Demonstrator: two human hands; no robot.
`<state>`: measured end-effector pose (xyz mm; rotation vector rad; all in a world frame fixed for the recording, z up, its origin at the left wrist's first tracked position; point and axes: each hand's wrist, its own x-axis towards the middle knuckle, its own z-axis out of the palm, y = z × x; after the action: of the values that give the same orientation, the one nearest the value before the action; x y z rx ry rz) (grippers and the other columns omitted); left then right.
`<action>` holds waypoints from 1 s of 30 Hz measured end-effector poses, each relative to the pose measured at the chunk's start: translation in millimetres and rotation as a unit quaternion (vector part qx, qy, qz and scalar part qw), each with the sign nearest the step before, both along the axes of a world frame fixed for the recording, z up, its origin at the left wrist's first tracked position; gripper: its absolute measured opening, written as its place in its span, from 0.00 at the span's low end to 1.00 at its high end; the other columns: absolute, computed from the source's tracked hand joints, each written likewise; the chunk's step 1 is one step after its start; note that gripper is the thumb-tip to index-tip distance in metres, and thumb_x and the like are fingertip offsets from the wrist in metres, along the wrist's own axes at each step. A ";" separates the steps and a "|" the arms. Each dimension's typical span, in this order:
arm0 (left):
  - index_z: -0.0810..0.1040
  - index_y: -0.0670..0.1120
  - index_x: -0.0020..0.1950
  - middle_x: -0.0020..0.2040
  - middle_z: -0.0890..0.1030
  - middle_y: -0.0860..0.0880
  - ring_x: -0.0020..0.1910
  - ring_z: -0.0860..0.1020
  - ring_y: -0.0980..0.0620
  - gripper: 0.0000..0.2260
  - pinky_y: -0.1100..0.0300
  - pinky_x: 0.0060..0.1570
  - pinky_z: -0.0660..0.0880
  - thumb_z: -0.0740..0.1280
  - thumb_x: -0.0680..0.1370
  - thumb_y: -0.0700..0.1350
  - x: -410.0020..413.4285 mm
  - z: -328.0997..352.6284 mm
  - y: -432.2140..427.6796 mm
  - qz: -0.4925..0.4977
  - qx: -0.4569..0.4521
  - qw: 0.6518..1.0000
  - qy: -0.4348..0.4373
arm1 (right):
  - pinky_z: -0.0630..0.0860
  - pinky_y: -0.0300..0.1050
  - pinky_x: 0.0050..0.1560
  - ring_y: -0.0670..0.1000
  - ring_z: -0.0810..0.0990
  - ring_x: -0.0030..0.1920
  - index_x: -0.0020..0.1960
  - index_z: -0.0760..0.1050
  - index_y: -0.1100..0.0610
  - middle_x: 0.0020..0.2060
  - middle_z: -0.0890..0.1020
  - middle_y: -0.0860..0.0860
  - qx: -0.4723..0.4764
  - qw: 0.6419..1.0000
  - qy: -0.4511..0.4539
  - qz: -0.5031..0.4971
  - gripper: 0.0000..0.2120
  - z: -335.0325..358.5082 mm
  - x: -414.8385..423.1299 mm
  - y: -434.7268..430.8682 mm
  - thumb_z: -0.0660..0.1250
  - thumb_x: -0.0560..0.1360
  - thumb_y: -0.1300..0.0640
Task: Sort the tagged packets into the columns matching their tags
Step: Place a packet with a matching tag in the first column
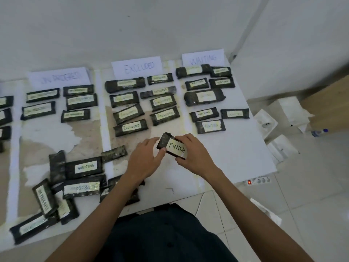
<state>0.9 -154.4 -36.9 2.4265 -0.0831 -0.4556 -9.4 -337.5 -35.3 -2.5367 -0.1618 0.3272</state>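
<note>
1. While both hands meet over the middle, the white tabletop (243, 154) fills most of the view, its surface peeling in brown patches and divided by pale strips into columns.
2. At the far edge stand three paper signs: the ON PROGRESS sign (58, 78), the EXCLUDED sign (137, 67) and the WAITING sign (203, 57).
3. Below each sign lie dark wrapped packets with pale tags. There are five ON PROGRESS packets (78, 101), two rows of EXCLUDED packets (130, 113) and a WAITING group (204, 96) on the right. More packets are cut off at the left edge (5, 116).
4. Near left, the unsorted pile (60, 193) sprawls with packets overlapping at all angles, one of them tagged WAITING (85, 167) (several of the other tags are too blurred to read).
5. Now the left hand (145, 157): its thumb presses the near face of the packet's left end, its fingers reach behind, and it pinches that end.
6. The right hand (194, 152) has its fingers curled over the far right edge and its thumb under the near corner, clamped on that same packet.
7. And there it is, the FINISH packet (172, 145), held between both hands just in front of the EXCLUDED rows and tilted, with its tag facing up.
8. On the tiled floor to the right sit white boxes (283, 108), a power strip (257, 180) with a red light, and a small bottle (319, 132).
</note>
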 end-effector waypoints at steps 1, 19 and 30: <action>0.69 0.48 0.69 0.64 0.74 0.48 0.61 0.72 0.46 0.22 0.52 0.57 0.70 0.58 0.78 0.57 -1.2 2.0 14.2 -0.022 0.051 0.998 -0.040 | 0.76 0.48 0.52 0.51 0.73 0.54 0.68 0.67 0.52 0.57 0.73 0.50 0.005 1.000 -0.004 0.013 0.31 2.7 3.6 7.3 0.73 0.67 0.53; 0.68 0.46 0.69 0.66 0.73 0.46 0.66 0.69 0.44 0.27 0.47 0.61 0.71 0.58 0.74 0.57 -43.0 27.9 245.4 0.130 0.169 0.972 -0.100 | 0.75 0.45 0.52 0.51 0.72 0.56 0.68 0.68 0.53 0.59 0.73 0.50 0.036 0.973 -0.035 0.224 0.26 26.7 37.9 222.5 0.71 0.72 0.52; 0.71 0.42 0.66 0.63 0.75 0.42 0.61 0.72 0.39 0.23 0.44 0.55 0.73 0.64 0.73 0.48 -89.7 3.7 395.8 0.252 0.168 0.950 -0.072 | 0.71 0.48 0.57 0.53 0.70 0.56 0.68 0.68 0.53 0.61 0.73 0.51 0.018 0.946 -0.028 0.322 0.26 10.5 38.4 386.2 0.70 0.72 0.51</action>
<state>-88.8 241.4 -33.2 2.6769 0.5852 -0.0592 29.0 48.7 -24.8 -2.3914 -1.0166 0.4909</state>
